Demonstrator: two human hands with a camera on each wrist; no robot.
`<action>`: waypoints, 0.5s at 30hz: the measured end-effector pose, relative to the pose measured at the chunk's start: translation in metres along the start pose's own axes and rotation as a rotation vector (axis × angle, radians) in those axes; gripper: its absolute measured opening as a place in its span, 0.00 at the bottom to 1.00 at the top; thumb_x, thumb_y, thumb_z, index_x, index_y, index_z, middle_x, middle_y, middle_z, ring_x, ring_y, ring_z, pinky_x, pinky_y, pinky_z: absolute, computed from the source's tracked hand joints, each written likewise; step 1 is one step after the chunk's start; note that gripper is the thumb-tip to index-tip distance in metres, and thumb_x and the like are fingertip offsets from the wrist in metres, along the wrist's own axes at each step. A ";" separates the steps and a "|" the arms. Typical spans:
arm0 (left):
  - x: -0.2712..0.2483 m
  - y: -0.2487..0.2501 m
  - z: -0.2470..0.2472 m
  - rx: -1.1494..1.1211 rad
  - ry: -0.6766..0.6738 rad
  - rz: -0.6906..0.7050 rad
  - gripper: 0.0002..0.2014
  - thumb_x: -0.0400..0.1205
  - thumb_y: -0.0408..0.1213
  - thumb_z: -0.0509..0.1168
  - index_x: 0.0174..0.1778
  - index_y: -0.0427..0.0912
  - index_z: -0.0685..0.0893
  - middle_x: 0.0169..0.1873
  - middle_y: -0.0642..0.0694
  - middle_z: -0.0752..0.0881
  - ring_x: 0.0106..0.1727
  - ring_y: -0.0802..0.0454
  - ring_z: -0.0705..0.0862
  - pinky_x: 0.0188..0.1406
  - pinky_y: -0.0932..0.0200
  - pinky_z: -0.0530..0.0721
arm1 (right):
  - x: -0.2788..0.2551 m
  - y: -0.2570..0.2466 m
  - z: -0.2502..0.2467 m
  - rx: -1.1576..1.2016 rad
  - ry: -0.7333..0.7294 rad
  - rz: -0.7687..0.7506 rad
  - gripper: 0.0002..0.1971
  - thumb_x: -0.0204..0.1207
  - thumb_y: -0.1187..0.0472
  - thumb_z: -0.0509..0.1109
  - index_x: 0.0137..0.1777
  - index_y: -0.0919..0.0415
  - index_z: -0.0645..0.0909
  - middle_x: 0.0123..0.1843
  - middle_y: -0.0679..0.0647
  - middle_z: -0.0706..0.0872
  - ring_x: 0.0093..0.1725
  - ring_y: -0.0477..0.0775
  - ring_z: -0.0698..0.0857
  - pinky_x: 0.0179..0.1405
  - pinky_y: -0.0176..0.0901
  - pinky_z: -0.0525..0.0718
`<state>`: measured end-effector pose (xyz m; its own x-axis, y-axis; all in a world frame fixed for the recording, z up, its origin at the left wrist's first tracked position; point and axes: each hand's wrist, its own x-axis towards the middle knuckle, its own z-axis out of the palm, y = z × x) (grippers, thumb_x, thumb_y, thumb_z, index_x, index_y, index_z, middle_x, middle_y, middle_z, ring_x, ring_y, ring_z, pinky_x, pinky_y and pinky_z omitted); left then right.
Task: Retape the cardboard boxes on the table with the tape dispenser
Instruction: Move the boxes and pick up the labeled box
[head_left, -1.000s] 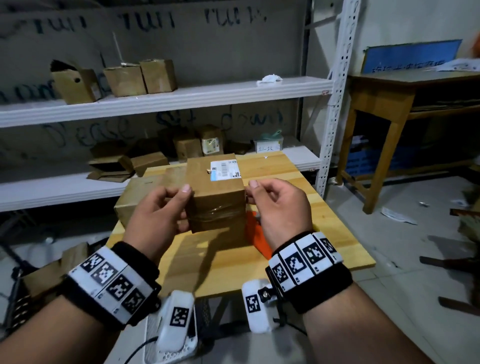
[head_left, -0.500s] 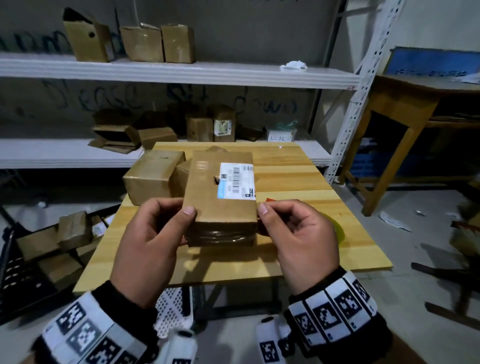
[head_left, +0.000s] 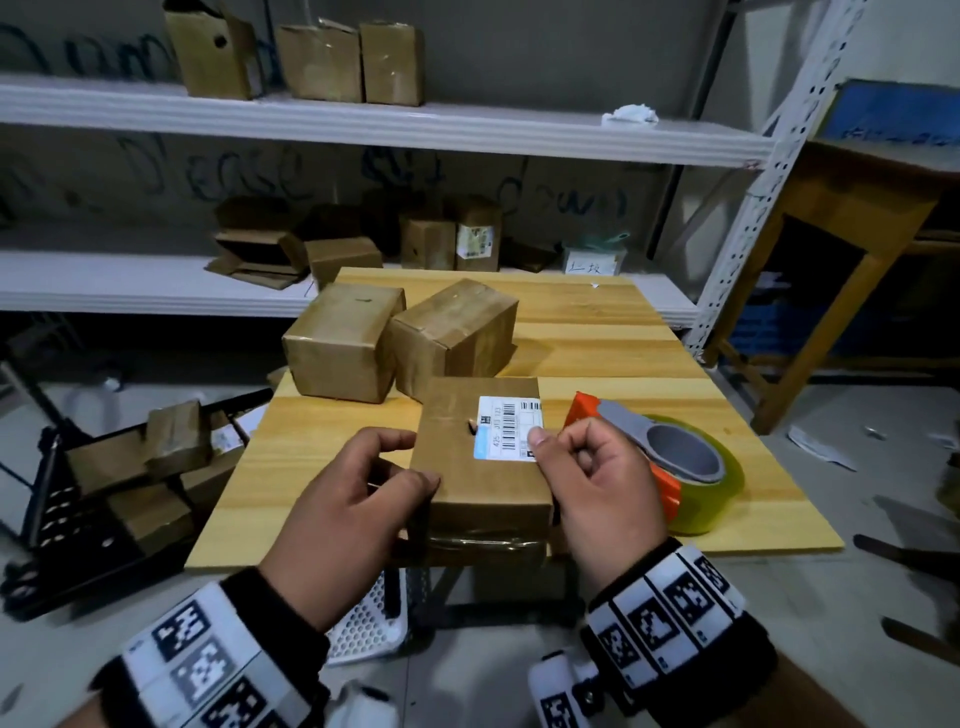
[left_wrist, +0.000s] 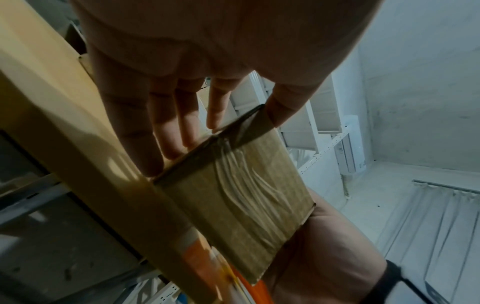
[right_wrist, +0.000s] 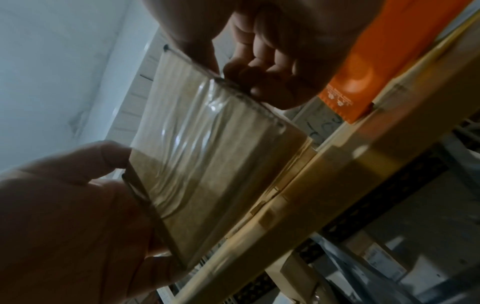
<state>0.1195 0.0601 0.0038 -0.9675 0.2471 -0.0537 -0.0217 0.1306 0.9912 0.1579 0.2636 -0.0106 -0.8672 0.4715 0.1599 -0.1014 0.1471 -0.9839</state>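
Head view: left hand (head_left: 345, 512) and right hand (head_left: 597, 491) each pinched a side of the labelled box (head_left: 480, 457), held at the table's (head_left: 613, 343) near edge. Best set it flat before grabbing the tape dispenser (head_left: 670, 462) just right. Count: three boxes on table, one dispenser

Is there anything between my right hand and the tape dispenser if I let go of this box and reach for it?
Nothing visible blocks it. The tape dispenser lies on the table just beyond and to the right of your right hand, which holds the labelled box with the left hand. The two other boxes sit farther back on the left.
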 end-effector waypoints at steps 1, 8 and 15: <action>0.001 -0.001 0.001 0.006 -0.005 -0.008 0.13 0.85 0.36 0.70 0.64 0.53 0.85 0.47 0.38 0.88 0.39 0.51 0.92 0.35 0.48 0.94 | 0.002 0.003 0.001 -0.021 -0.008 0.008 0.15 0.82 0.52 0.76 0.39 0.57 0.79 0.38 0.69 0.89 0.37 0.71 0.87 0.37 0.62 0.86; 0.008 -0.008 0.002 0.057 -0.009 -0.017 0.19 0.82 0.43 0.75 0.69 0.54 0.83 0.49 0.47 0.90 0.46 0.50 0.92 0.44 0.47 0.93 | 0.012 0.003 0.006 -0.125 -0.006 0.128 0.11 0.82 0.58 0.77 0.59 0.50 0.80 0.40 0.57 0.90 0.38 0.54 0.91 0.42 0.58 0.90; 0.019 -0.013 0.001 -0.089 -0.121 0.004 0.52 0.60 0.51 0.78 0.85 0.60 0.71 0.78 0.52 0.80 0.75 0.51 0.82 0.66 0.51 0.85 | 0.027 -0.008 0.019 -0.046 -0.104 0.285 0.56 0.55 0.34 0.85 0.85 0.49 0.69 0.74 0.52 0.85 0.68 0.55 0.88 0.71 0.59 0.87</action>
<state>0.1013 0.0645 -0.0105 -0.9305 0.3616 -0.0587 -0.0453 0.0454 0.9979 0.1260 0.2589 -0.0003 -0.9032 0.4080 -0.1333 0.1732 0.0623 -0.9829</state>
